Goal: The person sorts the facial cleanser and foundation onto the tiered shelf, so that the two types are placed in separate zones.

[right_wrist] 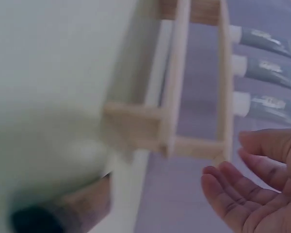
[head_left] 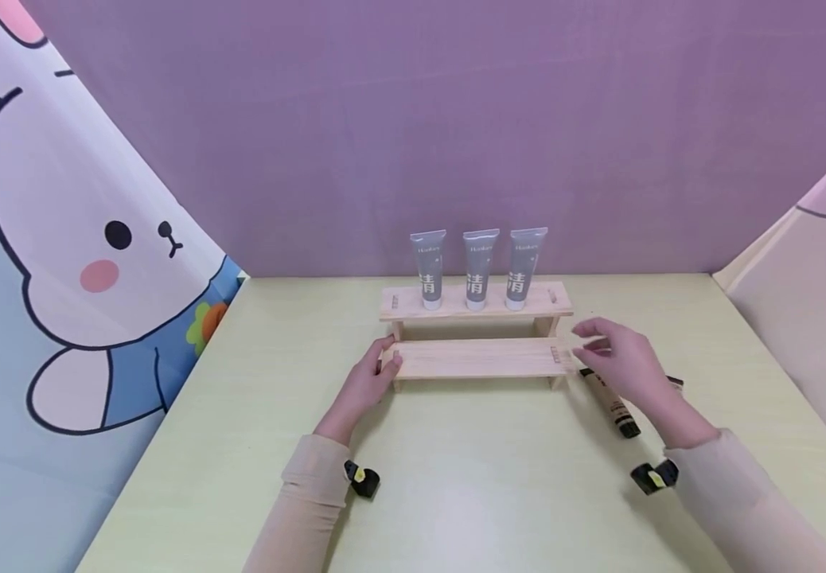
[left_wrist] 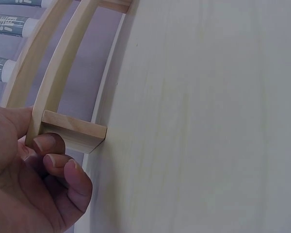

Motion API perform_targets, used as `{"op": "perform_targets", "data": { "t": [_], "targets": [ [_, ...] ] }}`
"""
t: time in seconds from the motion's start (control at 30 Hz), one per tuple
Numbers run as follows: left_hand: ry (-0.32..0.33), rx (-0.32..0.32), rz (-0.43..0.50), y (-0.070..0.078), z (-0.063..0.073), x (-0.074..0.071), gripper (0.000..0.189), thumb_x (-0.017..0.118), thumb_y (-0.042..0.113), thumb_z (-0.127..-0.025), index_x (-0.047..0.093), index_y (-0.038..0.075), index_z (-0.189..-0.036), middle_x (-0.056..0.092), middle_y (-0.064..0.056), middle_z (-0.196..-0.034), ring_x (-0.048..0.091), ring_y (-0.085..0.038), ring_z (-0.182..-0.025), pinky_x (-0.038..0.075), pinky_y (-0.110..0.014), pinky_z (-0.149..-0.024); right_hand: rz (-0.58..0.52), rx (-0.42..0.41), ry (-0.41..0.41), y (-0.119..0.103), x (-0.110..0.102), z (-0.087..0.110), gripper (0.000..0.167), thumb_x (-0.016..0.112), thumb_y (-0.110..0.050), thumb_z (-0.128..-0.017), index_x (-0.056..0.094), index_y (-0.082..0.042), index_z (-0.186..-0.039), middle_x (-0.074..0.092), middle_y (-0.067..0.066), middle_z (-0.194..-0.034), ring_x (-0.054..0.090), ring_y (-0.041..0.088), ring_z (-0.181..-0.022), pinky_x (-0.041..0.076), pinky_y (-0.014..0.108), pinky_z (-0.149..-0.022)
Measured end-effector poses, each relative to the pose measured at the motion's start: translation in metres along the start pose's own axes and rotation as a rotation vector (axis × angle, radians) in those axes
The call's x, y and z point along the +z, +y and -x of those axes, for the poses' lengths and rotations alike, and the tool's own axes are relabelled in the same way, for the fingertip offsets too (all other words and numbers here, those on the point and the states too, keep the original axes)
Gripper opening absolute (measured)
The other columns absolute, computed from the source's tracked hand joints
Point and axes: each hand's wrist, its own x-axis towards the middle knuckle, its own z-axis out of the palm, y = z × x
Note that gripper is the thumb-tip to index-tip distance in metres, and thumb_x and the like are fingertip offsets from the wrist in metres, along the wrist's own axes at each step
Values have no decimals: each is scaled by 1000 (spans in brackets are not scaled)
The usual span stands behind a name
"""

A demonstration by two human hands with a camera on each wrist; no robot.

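Note:
A two-tier wooden rack [head_left: 477, 360] stands on the table with three grey squeeze tubes [head_left: 478, 269] upright on their white caps along its upper tier. My left hand [head_left: 368, 377] pinches the left end of the lower tier; in the left wrist view the thumb lies over the board [left_wrist: 51, 82] and the curled fingers are below. To the right of the rack hovers my right hand [head_left: 621, 358], fingers loosely bent and holding nothing. In the right wrist view, its fingertips [right_wrist: 228, 170] are close to the rack's end, apparently apart from it.
A brown tube with a black cap [head_left: 612, 404] lies on the table below my right hand. Part of another dark-ended item [head_left: 675, 383] shows behind that wrist. A purple cloth [head_left: 456, 135] hangs behind the table, and a rabbit-print cloth [head_left: 62, 239] at the left.

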Motion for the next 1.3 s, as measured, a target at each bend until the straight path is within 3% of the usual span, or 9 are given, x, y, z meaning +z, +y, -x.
{"op": "perform_targets", "data": {
  "t": [0.2,0.43,0.6,0.9,1.13,1.3],
  "targets": [
    [3,11,-4,0,-1,0,50,49,38,-103,37,26,-149,42,0,-67,44,-14,-55,39,-28,-50,153,33,-41,35,2,22,26,66,-2,-88,62,6,-112,65,23,-102,65,36,-85,54,46,-67],
    [2,-1,10,0,-1,0,49,49,38,-103,37,27,-149,40,0,-67,42,-14,-54,38,-27,-50,218,63,-87,57,4,33,24,69,-11,-89,64,6,-105,66,20,-92,65,37,-81,47,55,-71],
    [1,-7,10,0,-1,0,48,49,39,-102,37,29,-148,40,0,-67,41,-14,-54,37,-27,-50,213,77,-111,62,5,34,23,68,-11,-88,64,5,-105,66,19,-90,64,35,-80,49,50,-67],
    [1,-12,11,0,-2,0,49,50,38,-102,38,29,-148,43,-1,-69,43,-15,-55,38,-27,-50,241,107,-219,63,8,30,39,68,-15,-87,62,13,-113,68,18,-90,64,31,-80,53,43,-64],
    [5,-16,7,-1,-3,1,48,50,38,-102,38,29,-148,44,-1,-69,43,-15,-55,38,-28,-51,222,115,-228,63,11,30,35,69,-16,-87,64,12,-107,67,17,-92,63,31,-83,53,43,-68],
    [2,-5,19,0,-3,1,49,50,36,-102,38,27,-149,41,0,-69,42,-14,-54,38,-27,-50,164,109,-193,61,9,33,30,69,-12,-86,65,10,-105,67,13,-90,62,27,-80,52,37,-62]
  ]
}}
